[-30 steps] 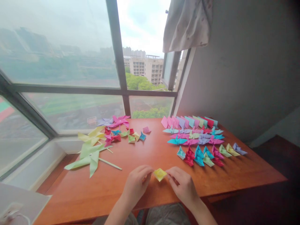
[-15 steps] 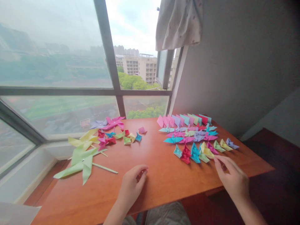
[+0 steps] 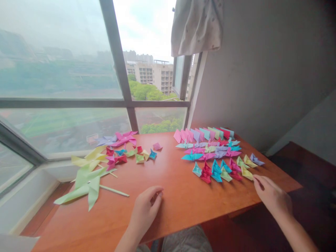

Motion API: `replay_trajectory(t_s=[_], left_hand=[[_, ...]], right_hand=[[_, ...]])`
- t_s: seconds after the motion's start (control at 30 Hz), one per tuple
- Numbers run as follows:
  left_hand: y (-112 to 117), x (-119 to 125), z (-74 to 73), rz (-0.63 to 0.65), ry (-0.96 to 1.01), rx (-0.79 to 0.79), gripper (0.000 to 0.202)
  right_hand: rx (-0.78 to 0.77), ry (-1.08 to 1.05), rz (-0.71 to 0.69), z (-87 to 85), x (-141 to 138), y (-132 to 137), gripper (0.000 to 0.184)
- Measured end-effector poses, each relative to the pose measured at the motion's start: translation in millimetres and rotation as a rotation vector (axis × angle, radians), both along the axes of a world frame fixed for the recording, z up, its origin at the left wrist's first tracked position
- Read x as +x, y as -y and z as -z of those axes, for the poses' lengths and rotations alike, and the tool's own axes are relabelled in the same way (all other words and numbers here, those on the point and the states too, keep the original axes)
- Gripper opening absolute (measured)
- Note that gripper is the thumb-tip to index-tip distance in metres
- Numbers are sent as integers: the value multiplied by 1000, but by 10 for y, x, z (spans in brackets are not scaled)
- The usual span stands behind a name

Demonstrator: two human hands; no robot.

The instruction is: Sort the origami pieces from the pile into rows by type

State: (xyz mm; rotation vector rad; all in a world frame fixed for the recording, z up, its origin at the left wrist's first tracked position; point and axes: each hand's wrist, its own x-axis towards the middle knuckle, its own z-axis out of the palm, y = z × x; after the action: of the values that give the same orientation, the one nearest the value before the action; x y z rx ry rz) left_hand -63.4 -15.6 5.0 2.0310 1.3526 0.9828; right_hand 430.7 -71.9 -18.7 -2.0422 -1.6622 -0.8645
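My right hand point(image 3: 273, 196) pinches the near tip of a yellow paper boat point(image 3: 246, 173) between thumb and forefinger. The boat is at the right end of the front row of folded boats. Beside it are a red boat point(image 3: 235, 175), a light green boat point(image 3: 226, 175) and a blue boat point(image 3: 216, 171). Behind it sit another yellow boat point(image 3: 249, 161) and a purple boat point(image 3: 257, 160). Loosely curled on the table near its front edge, my left hand point(image 3: 147, 206) shows nothing in its fingers.
Rows of paper cranes point(image 3: 193, 156) and folded paper pieces point(image 3: 198, 135) stand behind the boats. Paper pinwheels, one of them green point(image 3: 86, 185), lie at the left of the wooden table point(image 3: 168, 175). Small folded shapes point(image 3: 140, 158) are beside them. A window frame point(image 3: 157, 104) borders the back.
My right hand has moved right with the yellow boat, uncovering the blue and red boats behind its former place. My left hand stays put. The view has shifted slightly.
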Motion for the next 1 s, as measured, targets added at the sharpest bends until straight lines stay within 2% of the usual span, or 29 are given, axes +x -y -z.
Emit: replay_trajectory(t_s=[0.33,0.6,0.73,0.87,0.93,1.0], left_hand=[[1,-4,13,-2,-3,0,20],[4,7,-34,-3,2,4,19],[10,8,-31,-7,-1,4,18],[12,9,-27,-2,-10,-13,19],[11,15,-36,2,-12,-28,20],[9,26,-53,5,-12,-47,20]], right_hand=[[-24,-68,40,88,47,-107,33],[28,-135,-32,70,25,-135,32],[39,-178,-21,2,-34,-145,32],[126,-204,19,-140,-146,-133,33],[152,-217,-2,-227,-295,-140,33],[164,-256,-102,-308,-549,-167,31]])
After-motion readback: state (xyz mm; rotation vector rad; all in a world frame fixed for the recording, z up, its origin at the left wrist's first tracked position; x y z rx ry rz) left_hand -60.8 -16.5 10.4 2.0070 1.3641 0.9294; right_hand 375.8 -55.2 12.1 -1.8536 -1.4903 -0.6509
